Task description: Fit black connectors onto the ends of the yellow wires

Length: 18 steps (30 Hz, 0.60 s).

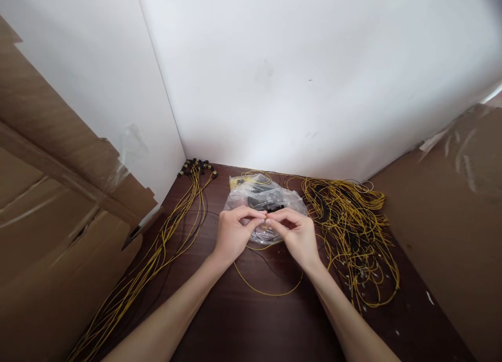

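Note:
My left hand (234, 231) and my right hand (298, 235) meet at their fingertips in front of me, each closed in a pinch. Between them is the end of a thin wire; its tip is small and mostly covered by my fingers. A yellow wire (270, 294) hangs in a loop below both hands, with a thinner black strand near it. Just behind my fingers lies a clear plastic bag (239, 197) with black parts inside.
On the left of the dark brown table (251, 330) lies a bundle of yellow wires (160, 247) with black connectors (196, 166) at its far end. A large tangle of yellow and black wires (353, 231) sits on the right. Cardboard (58, 221) and a white wall (294, 90) enclose the table.

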Available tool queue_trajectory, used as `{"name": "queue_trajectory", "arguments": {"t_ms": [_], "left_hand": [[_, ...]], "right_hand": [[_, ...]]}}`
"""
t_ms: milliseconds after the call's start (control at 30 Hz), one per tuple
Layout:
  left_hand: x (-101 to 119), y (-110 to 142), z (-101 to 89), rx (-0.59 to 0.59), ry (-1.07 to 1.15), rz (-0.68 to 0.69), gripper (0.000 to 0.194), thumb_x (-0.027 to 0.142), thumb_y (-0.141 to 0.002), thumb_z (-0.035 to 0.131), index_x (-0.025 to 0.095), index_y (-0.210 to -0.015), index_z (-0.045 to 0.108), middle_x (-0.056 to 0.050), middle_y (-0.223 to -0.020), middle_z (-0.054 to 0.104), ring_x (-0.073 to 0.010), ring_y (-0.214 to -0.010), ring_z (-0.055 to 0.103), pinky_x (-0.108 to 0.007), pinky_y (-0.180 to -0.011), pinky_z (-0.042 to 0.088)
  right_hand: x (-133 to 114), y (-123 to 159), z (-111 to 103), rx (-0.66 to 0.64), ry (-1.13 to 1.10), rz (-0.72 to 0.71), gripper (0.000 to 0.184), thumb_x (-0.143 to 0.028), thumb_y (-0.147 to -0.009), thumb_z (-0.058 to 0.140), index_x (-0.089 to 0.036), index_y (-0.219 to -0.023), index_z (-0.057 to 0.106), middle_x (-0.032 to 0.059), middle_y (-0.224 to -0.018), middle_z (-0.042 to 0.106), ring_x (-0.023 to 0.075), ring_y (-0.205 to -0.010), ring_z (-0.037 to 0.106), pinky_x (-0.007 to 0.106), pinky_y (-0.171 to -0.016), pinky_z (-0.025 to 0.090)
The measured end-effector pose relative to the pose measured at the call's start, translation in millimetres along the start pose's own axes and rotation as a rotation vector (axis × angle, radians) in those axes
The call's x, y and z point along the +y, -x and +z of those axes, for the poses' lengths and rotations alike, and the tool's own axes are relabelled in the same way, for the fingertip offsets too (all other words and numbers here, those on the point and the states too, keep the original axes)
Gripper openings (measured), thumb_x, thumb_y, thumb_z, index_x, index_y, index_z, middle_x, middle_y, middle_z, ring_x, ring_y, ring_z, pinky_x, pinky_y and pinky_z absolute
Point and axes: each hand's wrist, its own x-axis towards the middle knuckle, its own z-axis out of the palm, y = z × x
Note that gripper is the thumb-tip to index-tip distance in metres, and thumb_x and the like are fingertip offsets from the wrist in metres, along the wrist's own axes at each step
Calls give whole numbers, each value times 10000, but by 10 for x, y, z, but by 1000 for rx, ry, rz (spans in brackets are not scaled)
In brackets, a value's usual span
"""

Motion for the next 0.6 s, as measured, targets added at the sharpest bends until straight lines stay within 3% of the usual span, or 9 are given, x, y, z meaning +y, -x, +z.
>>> {"name": "queue_trajectory", "arguments": {"t_ms": [400,600], "left_hand": [[-38,34,29,10,-126,48,110,98,-712,676,190,-692,731,-19,-761,732,-165,-720,688,-241,-672,514],[-69,48,33,8,-162,83,98,106,-714,680,186,-690,731,-25,-732,725,-155,-669,672,-243,-644,499]], "right_hand": [[-54,3,-26,-77,170,-118,106,-142,-786,610,-181,-735,695,45,-772,680,155,-713,629,270,-682,473],[15,-13,-27,-71,27,89,45,-196,-716,672,-166,-692,695,49,-718,678,169,-675,618,280,-639,471]]}}
